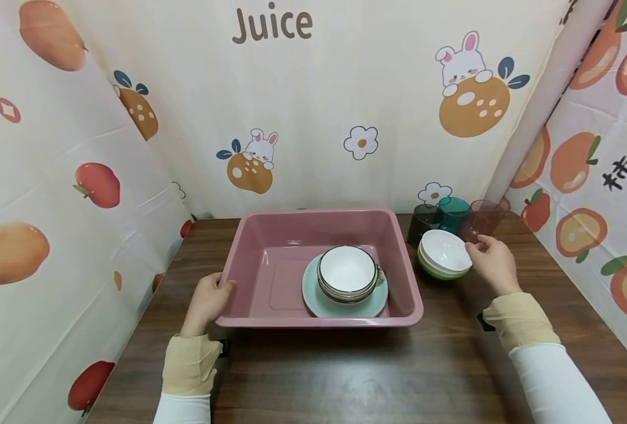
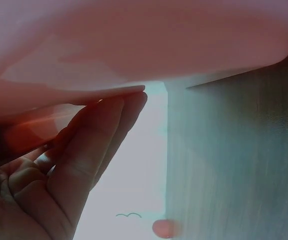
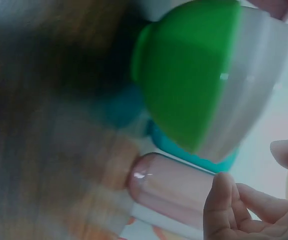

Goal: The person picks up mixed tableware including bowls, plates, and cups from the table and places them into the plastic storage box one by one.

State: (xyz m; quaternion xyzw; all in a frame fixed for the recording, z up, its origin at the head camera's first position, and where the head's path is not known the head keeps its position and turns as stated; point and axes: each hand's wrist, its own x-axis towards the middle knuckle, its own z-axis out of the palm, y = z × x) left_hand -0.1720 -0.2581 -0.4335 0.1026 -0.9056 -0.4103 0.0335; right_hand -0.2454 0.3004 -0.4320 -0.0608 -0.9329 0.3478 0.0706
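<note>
My left hand (image 1: 207,301) grips the left rim of a pink rectangular tub (image 1: 282,322); in the left wrist view the fingers (image 2: 91,145) lie under that rim. Inside the tub, toward the right, sits a light-blue plate (image 1: 313,294) bearing a stack of white bowls with dark rims (image 1: 347,270). To the tub's right stand nested bowls, white ones (image 1: 444,252) above a green one (image 3: 189,75). My right hand (image 1: 494,265) is at their right edge, thumb and fingers apart. In the right wrist view the fingertips are close to the rim; contact is hard to tell.
Behind the bowls stand three tumblers: a black one (image 1: 424,222), a teal one (image 1: 454,213) and a reddish-pink one (image 1: 480,219). The dark wooden table (image 1: 345,377) meets fruit-printed curtains (image 1: 313,106) at the back and sides.
</note>
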